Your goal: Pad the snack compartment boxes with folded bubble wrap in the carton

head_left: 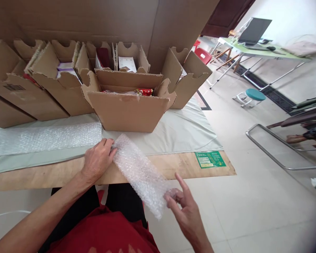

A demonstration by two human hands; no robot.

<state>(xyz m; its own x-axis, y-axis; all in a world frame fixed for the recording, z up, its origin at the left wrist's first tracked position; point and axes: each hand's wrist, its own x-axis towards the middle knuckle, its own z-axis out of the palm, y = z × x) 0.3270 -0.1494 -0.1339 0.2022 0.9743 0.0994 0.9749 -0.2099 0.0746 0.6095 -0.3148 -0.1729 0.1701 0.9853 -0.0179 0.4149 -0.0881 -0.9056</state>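
Note:
A strip of bubble wrap (138, 168) stretches slantwise over the table's front edge, between my two hands. My left hand (98, 158) pinches its upper left corner, fingers closed. At the lower right end, my right hand (183, 205) grips the wrap between thumb and curled fingers, with the index finger sticking out. Just beyond the wrap stands an open cardboard box (129, 110) with a red shiny packet (144, 92) and clear plastic showing inside. More bubble wrap (44, 138) lies flat on the cloth left of my left hand.
Several open cardboard boxes (51, 91) line the back, before a tall cardboard panel (81, 21). A pale cloth (189, 130) covers most of the wooden table (173, 165). A green label (210, 159) sits near its right corner. On the floor are a teal stool (255, 94) and a metal frame (268, 151).

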